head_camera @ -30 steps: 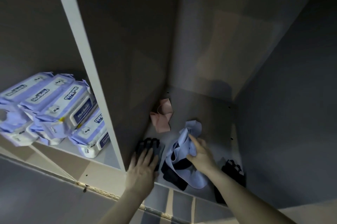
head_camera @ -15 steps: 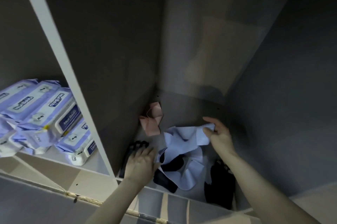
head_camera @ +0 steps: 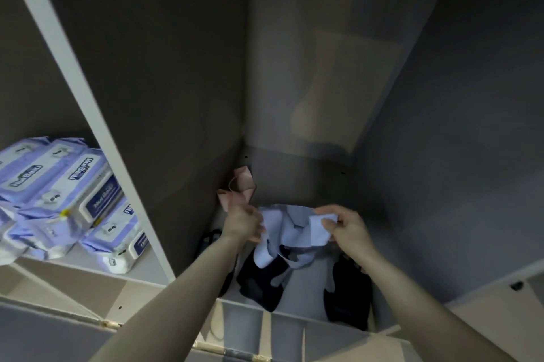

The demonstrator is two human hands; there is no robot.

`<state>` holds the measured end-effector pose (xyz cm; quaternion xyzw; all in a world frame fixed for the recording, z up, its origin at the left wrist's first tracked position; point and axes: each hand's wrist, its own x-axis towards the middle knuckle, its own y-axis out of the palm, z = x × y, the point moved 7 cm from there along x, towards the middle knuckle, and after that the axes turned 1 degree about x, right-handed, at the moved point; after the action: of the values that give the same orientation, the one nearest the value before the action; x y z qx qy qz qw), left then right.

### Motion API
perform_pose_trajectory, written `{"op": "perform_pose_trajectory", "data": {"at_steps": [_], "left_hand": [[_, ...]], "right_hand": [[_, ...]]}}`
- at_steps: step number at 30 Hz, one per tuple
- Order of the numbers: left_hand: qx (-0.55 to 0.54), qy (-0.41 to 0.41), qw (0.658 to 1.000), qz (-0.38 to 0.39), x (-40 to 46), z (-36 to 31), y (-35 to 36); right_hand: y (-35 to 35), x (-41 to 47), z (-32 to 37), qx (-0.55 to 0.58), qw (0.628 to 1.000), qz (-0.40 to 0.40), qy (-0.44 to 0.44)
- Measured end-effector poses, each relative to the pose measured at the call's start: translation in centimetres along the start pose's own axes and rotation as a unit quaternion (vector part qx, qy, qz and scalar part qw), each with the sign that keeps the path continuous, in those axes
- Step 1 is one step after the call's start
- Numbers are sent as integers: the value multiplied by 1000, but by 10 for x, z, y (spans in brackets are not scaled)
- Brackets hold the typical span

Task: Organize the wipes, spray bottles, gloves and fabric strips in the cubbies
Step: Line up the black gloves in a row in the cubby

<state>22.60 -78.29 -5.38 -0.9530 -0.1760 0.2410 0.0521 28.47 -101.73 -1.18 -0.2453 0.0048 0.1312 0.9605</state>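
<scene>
With my left hand and right hand each pinching an end of the crumpled pale-blue fabric strip, I should pull it taut, then fold it evenly.

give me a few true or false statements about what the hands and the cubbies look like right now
1. Both hands hold the blue fabric. True: the left hand and the right hand each grip an end.
2. The wipes sit in the same cubby as the fabric. False: they are in the cubby to the left, past the divider.
3. A pink strip lies in the back left corner of the fabric's cubby. True.
4. The right hand holds a spray bottle. False: it pinches blue fabric.
5. Dark gloves lie below the blue fabric. True.
</scene>
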Motion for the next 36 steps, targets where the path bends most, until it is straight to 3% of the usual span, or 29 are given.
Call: {"op": "perform_pose_trajectory", "data": {"at_steps": [3, 6, 8, 10, 14, 17, 18, 20, 21, 22, 24, 27, 28, 31, 32, 34, 36], "left_hand": [[-129, -39, 991, 18, 21, -39, 26], [-166, -27, 984, 63, 15, -80, 53], [-122, 25, 988, 94, 17, -88, 60], [-39, 91, 988, 119, 18, -81, 57], [133, 213, 961, 117, 12, -41, 37], [326, 268, 897, 132, -16, 3, 30], [392, 296, 856, 163, -27, 21, 34], [549, 326, 732, 238, -47, 64, 46], [605, 328, 681, 250, -53, 84, 49], [633, 348, 652, 232, -58, 95, 50], [615, 376, 671, 176, -57, 104, 51], [516, 405, 750, 86, -56, 95, 41], [465, 388, 793, 74, -54, 91, 36], [251, 278, 927, -8, -50, 68, 14], [158, 248, 955, -19, -50, 59, 9], [-27, 197, 980, -20, -53, 43, 6], [-132, 181, 975, 3, -65, 22, 11]], "right_hand": [[-13, 9, 1, 113, 991, -43, 51], [-17, 17, 1, 223, 969, -48, 97], [-15, 20, -1, 222, 969, -23, 102], [-4, 19, -6, 145, 986, 13, 87], [41, 11, -29, 88, 987, 116, 70], [69, 4, -31, -56, 978, 198, 43], [74, 3, -31, -98, 971, 212, 42], [80, 7, -33, -151, 964, 216, 45], [79, 10, -35, -169, 963, 204, 48], [77, 13, -36, -182, 965, 182, 59], [66, 17, -40, -171, 975, 112, 87], [46, 3, -46, -106, 984, -7, 146], [44, -7, -51, -66, 981, -17, 182], [57, -49, -71, 84, 937, 54, 335], [66, -61, -73, 137, 911, 94, 377], [84, -75, -70, 233, 861, 158, 423], [97, -77, -55, 343, 829, 168, 409]]}}
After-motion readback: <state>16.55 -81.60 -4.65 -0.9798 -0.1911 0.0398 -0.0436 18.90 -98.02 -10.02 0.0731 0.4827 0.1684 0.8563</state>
